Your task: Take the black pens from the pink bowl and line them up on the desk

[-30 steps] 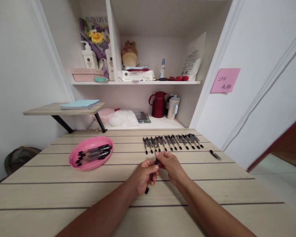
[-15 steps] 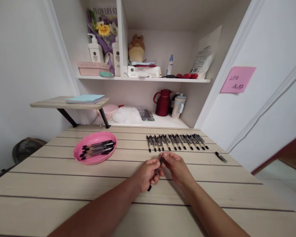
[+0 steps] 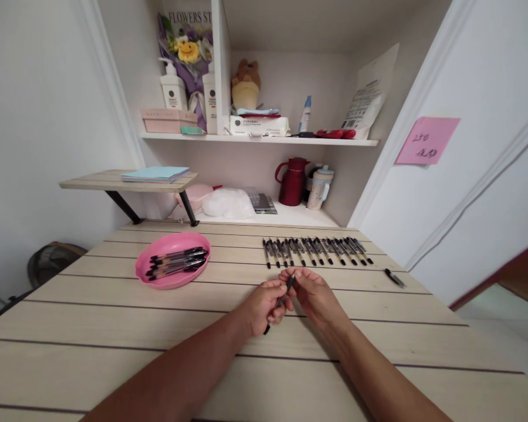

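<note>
Over the middle of the table my left hand (image 3: 264,303) is closed around a dark pen (image 3: 289,283), held at a slant. One end of the pen pokes out below the fist and the other points up and away. The fingertips of my right hand (image 3: 317,294) pinch at the pen's upper end, partly hiding it. Just beyond my hands lies a row of several black-capped clear pens (image 3: 313,252), side by side. To the left, a pink dish (image 3: 143,258) holds several more pens (image 3: 176,262).
A single black pen part (image 3: 395,278) lies near the table's right edge. At the back left stands a small raised shelf (image 3: 92,180) with paper sheets (image 3: 156,173). Behind the table, a red jug (image 3: 293,183) and a pale cup (image 3: 320,189) stand in the cabinet.
Both hands stay together at the pen, with my right fingertips shifted slightly at its upper end. The whole view has moved a little.
</note>
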The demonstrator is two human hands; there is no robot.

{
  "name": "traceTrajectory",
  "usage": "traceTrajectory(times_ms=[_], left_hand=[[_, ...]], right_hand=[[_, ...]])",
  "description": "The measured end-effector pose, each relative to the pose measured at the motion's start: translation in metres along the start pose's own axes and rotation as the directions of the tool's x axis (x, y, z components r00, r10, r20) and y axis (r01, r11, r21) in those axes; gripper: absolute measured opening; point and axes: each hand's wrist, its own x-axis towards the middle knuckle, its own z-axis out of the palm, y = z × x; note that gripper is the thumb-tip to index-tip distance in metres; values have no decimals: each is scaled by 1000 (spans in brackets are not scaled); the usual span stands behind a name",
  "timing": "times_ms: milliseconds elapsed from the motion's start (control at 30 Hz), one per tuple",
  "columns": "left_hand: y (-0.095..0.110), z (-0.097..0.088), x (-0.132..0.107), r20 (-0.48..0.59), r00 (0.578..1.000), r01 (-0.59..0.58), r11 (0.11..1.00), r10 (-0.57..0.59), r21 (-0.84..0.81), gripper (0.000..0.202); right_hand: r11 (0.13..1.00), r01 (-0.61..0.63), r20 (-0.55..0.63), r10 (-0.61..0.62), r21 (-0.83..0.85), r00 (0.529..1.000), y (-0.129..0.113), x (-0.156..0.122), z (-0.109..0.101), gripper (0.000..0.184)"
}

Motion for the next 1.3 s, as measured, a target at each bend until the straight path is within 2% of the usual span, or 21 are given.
traceTrajectory(times_ms=[133, 300, 533, 700, 833, 933, 1000, 1033, 1167, 1200, 1233, 1300], left_hand=[[0, 0, -1, -4, 1000, -7, 1000, 7, -2, 18], [0, 1, 0, 3, 1000, 2, 1000, -2, 14, 20], [1, -1, -1, 24, 999, 37, 999, -37, 4, 20], [2, -3, -1, 3, 1000, 25, 1000, -25, 2, 16], [3, -4, -1, -10, 1000, 13, 1000, -12, 13, 16], [4, -4, 0, -9, 1000, 3, 1000, -3, 23, 17], [4, -4, 0, -5, 1000, -1, 1000, 1, 26, 18], [4, -4, 0, -3, 1000, -2, 1000, 2, 27, 18], [3, -4, 1, 1, 1000, -7, 999, 7, 35, 18], [2, -4, 1, -1, 1000, -7, 999, 7, 38, 18], [2, -4, 1, -4, 1000, -7, 999, 7, 41, 17], [2, -4, 1, -14, 1000, -8, 999, 9, 43, 17]], right_hand=[[999, -30, 1, 30, 44, 1000, 0, -2, 3, 27], [997, -22, 10, 23, -67, 1000, 0, -2, 0, 22], [987, 99, -153, -79, 126, 985, -9, 8, -18, 26], [988, 144, -305, -120, 57, 945, -15, 14, -32, 28], [994, 45, -412, -81, -96, 908, -18, 15, -56, 24], [970, -31, -451, -83, -240, 888, -27, 8, -93, 24], [912, -84, -514, -149, -402, 845, -37, -2, -124, 23], [853, -136, -560, -204, -504, 803, -43, -9, -140, 21], [755, -240, -658, -314, -610, 684, -73, -36, -198, 17], [692, -294, -667, -360, -660, 652, -80, -41, -209, 18], [550, -398, -658, -435, -735, 615, -86, -44, -219, 19], [284, -547, -604, -531, -788, 595, -93, -47, -234, 23]])
